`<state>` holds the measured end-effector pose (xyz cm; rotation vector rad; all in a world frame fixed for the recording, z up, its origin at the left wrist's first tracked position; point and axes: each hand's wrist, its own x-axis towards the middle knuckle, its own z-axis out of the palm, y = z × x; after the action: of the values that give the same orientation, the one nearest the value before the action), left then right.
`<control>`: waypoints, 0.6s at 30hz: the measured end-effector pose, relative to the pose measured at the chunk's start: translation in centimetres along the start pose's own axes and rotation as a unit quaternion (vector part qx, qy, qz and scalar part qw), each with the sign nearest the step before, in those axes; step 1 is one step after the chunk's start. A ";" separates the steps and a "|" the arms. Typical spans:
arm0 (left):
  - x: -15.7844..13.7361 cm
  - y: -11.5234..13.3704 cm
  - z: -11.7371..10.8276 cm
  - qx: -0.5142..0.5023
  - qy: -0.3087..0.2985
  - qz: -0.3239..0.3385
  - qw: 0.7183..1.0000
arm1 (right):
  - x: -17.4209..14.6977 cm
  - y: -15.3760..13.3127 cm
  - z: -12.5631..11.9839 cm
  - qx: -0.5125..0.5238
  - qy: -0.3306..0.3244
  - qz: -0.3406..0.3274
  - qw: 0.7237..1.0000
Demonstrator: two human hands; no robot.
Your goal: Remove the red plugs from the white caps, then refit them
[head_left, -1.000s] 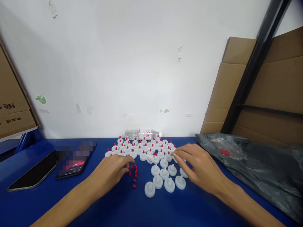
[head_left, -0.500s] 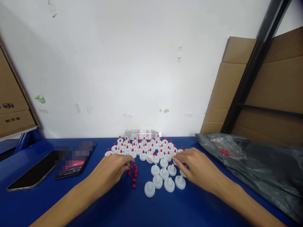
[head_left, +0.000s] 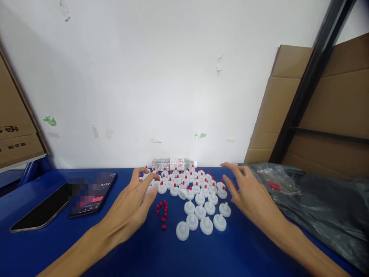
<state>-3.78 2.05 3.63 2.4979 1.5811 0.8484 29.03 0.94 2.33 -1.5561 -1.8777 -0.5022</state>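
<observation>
My left hand (head_left: 134,202) is open over the left edge of a group of white nozzle lids. Its fingers are apart and curved, and some lids are hidden beneath them. My right hand (head_left: 250,190) hovers open to the right of the group, fingers spread, with nothing in it. Most far lids, such as one white nozzle lid (head_left: 174,191), carry small red tip caps. Nearer me stand several bare white lids (head_left: 206,226) with uncovered nozzles. Several loose small red caps (head_left: 163,220) lie on the blue table between my left hand and the bare lids.
A clear plastic bottle (head_left: 161,164) lies along the white wall behind the lids. Two phones, one dark phone (head_left: 40,209) and one lit phone (head_left: 93,198), lie at left. A grey plastic bag (head_left: 317,215) and a clear bag with red pieces (head_left: 278,184) are at right.
My left hand has moved from beside the loose red caps forward over the lids. My right hand has drawn away to the right and opened, uncovering lids at the right edge.
</observation>
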 end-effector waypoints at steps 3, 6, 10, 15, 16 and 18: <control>-0.1 0.1 -0.2 -0.019 0.021 -0.004 1.000 | -0.3 0.3 0.2 0.002 0.019 0.010 1.000; -0.1 0.3 -0.2 -0.023 0.018 -0.011 1.000 | -0.5 0.6 0.4 0.002 0.003 0.009 1.000; 0.0 0.4 -0.3 -0.027 0.010 -0.012 1.000 | -0.4 0.8 0.6 -0.002 -0.003 0.011 1.000; 0.3 0.2 0.2 0.003 0.005 0.017 1.000 | -0.4 1.2 1.0 -0.080 -0.059 0.010 0.995; 0.4 0.2 0.3 0.013 0.006 0.025 1.000 | -0.4 1.3 1.2 -0.096 -0.076 0.012 0.992; 0.5 0.2 0.6 0.029 0.008 0.033 0.999 | -0.5 1.4 1.3 -0.112 -0.108 0.020 0.988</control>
<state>-3.13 2.56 3.38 2.6018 1.5585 0.8443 30.17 1.80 0.89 -1.8556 -2.0017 -0.5621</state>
